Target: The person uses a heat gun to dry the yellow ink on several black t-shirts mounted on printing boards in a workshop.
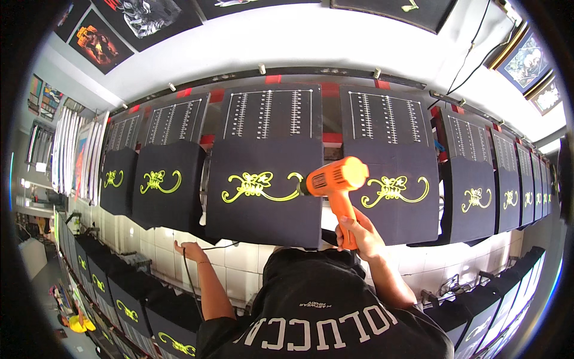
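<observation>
— What have we got in our right hand [357,234]?

— The orange heat gun [333,179]. Our fingers are clenched round its grip, and the nozzle points left, just beside the yellow-green ornament [258,186] on the black shirt [263,197] straight ahead of us. We judge it is held that near so the hot air lands on the fresh print and not on the bare cloth.

— And the left hand [190,249]?

— Low, by the white tiled wall [239,263] under the boards, with a thin black cord [190,281] running down past it. Whether those fingers grip the cord or only rest near it, we cannot tell. It seems held off to the side so the cord stays away from the shirts.

— Why the long row?

— Each black shirt lies flat over its own board, print upward, the neighbours [391,191] carrying the same ornament, so we can reach each in turn. Ruled black panels [272,113] stand tilted behind them.
</observation>
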Demonstrator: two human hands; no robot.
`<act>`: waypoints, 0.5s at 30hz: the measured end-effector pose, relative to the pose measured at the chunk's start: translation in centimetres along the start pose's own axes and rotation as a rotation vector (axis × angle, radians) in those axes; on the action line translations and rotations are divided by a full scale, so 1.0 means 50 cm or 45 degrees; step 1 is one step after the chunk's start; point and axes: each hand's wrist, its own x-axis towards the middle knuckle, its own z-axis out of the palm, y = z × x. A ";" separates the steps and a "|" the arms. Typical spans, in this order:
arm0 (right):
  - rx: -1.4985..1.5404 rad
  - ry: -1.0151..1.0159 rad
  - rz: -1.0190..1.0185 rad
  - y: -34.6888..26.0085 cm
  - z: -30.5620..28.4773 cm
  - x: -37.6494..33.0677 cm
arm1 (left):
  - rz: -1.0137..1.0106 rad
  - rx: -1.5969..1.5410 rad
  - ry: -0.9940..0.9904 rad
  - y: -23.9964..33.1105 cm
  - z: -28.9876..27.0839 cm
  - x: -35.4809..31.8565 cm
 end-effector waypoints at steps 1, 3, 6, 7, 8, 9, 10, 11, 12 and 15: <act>-0.052 0.031 -0.023 -0.001 0.028 0.020 | 0.054 0.009 0.011 0.010 0.009 0.029; -0.133 -0.068 0.021 -0.001 0.113 0.056 | 0.604 0.696 0.229 -0.141 -0.136 0.282; 0.016 0.051 -0.065 0.041 0.153 0.109 | 0.069 0.062 -0.014 -0.086 -0.007 0.322; 0.073 0.055 -0.083 0.046 0.178 0.116 | -0.096 -0.088 -0.075 -0.072 -0.003 0.350; 0.062 0.071 -0.110 0.039 0.198 0.123 | -0.214 -0.173 -0.113 -0.060 -0.002 0.374; 0.032 0.158 -0.083 0.025 0.216 0.125 | -0.121 -0.086 -0.062 -0.052 0.015 0.388; -0.021 0.207 -0.078 0.015 0.232 0.129 | -0.019 0.000 -0.004 -0.042 0.023 0.408; -0.076 0.254 -0.071 0.008 0.242 0.133 | 0.083 0.086 0.055 -0.035 0.030 0.425; -0.187 0.287 -0.078 0.013 0.246 0.140 | -0.030 0.033 0.095 -0.030 0.031 0.438; -0.467 0.375 -0.122 -0.004 0.261 0.131 | -0.094 0.161 0.089 -0.007 0.051 0.427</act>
